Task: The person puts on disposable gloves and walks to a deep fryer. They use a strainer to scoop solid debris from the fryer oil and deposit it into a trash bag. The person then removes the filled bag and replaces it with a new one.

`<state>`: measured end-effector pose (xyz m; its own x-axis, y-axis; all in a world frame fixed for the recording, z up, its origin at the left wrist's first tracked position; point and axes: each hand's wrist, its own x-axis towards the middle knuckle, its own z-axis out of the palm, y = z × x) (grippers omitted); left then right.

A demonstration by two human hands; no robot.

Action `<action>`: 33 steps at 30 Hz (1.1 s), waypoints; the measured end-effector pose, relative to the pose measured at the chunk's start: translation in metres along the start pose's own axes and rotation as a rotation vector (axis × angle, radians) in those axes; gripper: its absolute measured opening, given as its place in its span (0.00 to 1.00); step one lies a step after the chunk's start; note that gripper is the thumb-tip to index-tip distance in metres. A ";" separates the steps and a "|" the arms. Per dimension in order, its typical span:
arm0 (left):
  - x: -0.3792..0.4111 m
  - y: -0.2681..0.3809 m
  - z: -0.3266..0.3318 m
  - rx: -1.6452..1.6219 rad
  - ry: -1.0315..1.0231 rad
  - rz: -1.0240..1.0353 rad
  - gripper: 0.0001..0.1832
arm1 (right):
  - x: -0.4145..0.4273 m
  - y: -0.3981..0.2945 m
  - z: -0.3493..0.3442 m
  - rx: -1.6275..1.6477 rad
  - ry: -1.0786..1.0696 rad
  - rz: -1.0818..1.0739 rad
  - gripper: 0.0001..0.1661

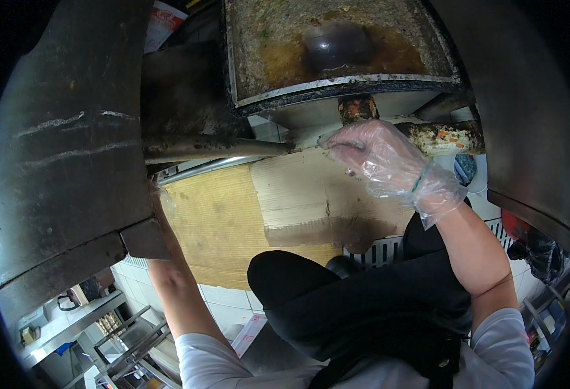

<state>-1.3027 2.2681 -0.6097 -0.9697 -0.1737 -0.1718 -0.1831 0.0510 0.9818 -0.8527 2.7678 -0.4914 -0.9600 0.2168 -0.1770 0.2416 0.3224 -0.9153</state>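
My right hand (375, 153), in a clear plastic glove with a green band at the wrist, is beside a corroded pipe (440, 137), just below the short pipe stub (358, 108) under a grimy metal tray (275, 90). Its fingers are curled; whether they hold anything cannot be told. The tray carries brown residue and a dark wet patch. My left forearm (180, 287) reaches up under the metal panel at the left; that hand is mostly hidden, with a bit of clear glove showing near the end of a long pipe (207, 147).
Metal panels (71, 146) stand close on the left and right (523, 121). Flattened cardboard (212, 219) covers the tiled floor beside a slotted drain grate (382, 250). A black plastic bag (540, 255) lies at the right, and a metal rack (129, 347) stands at the lower left.
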 end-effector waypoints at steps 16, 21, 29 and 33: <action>-0.045 -0.014 0.037 0.191 0.009 0.222 0.17 | 0.004 -0.003 0.005 0.003 0.034 0.061 0.14; -0.066 -0.030 0.045 0.216 0.019 0.259 0.16 | 0.005 0.000 0.002 0.020 0.047 0.017 0.13; -0.076 -0.025 0.037 0.228 0.003 0.279 0.16 | 0.005 0.003 0.000 0.066 -0.024 0.016 0.17; -0.057 0.019 0.014 0.253 0.006 0.287 0.15 | 0.006 -0.002 0.003 0.007 0.018 -0.010 0.14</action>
<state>-1.2531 2.2932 -0.5823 -0.9864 -0.1232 0.1087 0.0611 0.3393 0.9387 -0.8593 2.7656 -0.4923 -0.9595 0.2305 -0.1617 0.2314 0.3180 -0.9194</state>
